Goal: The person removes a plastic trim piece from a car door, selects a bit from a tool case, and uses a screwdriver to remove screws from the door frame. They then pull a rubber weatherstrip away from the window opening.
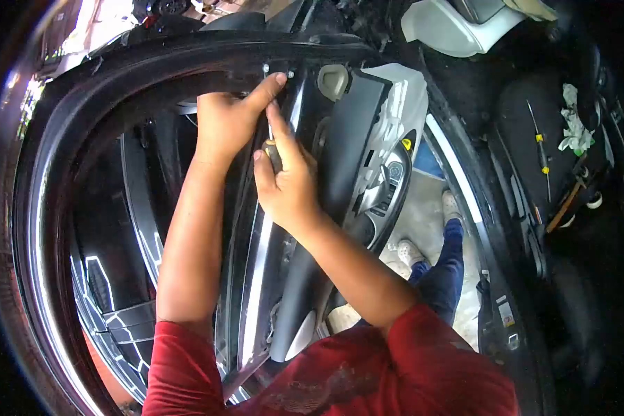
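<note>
The right hand (284, 184) grips a screwdriver (273, 151) by the handle, its shaft pointing up at the top of the car door (340, 159). The left hand (225, 121) rests beside the shaft, forefinger outstretched; I cannot tell whether it grips.

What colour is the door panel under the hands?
The door panel is black, shown best in the head view.

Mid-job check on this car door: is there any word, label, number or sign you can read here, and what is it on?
No text here can be read.
The two white stickers on the door jamb: print too small and blurred.
The yellow tag on the door panel: no legible mark.
The window switches: symbols blurred.
The screwdriver in the right hand: no marking visible.
</note>
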